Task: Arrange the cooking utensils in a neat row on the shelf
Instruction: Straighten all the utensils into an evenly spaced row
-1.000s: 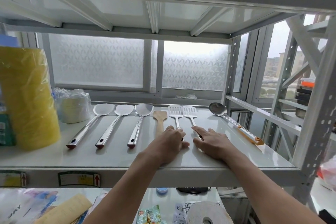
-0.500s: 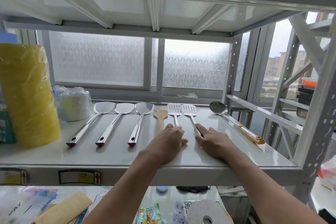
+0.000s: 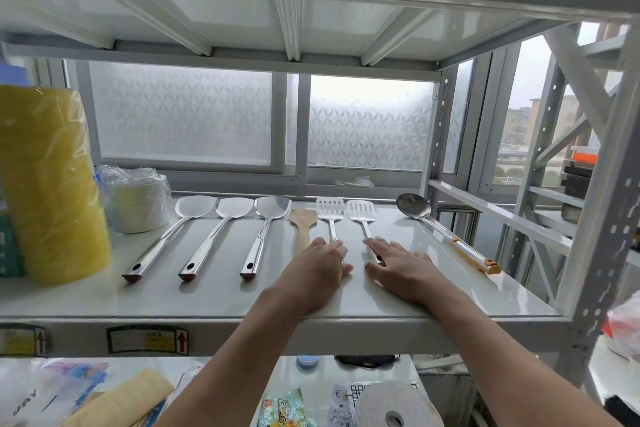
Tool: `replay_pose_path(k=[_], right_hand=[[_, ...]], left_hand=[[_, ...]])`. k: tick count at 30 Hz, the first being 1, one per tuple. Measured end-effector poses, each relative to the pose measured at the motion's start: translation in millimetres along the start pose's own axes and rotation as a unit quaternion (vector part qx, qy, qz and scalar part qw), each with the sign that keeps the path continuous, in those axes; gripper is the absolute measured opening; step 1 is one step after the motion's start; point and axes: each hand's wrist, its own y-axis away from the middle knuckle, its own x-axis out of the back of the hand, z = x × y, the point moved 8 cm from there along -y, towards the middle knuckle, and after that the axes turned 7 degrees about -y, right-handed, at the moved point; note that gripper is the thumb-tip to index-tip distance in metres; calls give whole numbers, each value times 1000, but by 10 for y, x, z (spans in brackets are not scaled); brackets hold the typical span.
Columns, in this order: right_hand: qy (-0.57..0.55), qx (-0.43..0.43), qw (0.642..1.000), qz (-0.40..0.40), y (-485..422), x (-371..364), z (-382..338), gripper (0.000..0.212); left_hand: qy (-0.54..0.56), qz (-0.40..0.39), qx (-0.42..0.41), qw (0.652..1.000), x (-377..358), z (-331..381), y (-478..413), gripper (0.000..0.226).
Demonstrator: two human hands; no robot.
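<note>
Seven utensils lie on the white shelf (image 3: 221, 302), heads toward the window. From the left come three steel spatulas (image 3: 194, 243) with red caps, a wooden spatula (image 3: 303, 224), a left slotted turner (image 3: 330, 215), a right slotted turner (image 3: 361, 215) and an orange-handled ladle (image 3: 436, 229), which angles off to the right. My left hand (image 3: 313, 274) is cupped palm down over the left turner's handle, and it also hides the wooden spatula's end. My right hand (image 3: 401, 269) lies flat with its fingers spread, its index finger along the right turner's handle.
A tall yellow wrapped roll (image 3: 48, 184) and a bagged stack of white bowls (image 3: 140, 203) stand at the shelf's left. Frosted windows close the back, and a perforated upright (image 3: 602, 236) stands at the right front corner. The lower shelf holds packets and a tape roll (image 3: 394, 406).
Both hands stay on the two turner handles with barely any shift. The view has moved slightly.
</note>
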Motion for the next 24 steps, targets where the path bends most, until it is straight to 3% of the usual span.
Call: replay_pose_path(k=[24], right_hand=[[8,14,1000,-1,-126,-62,90,66]], left_hand=[[-26,-1,7,1000,8,8,28,34]])
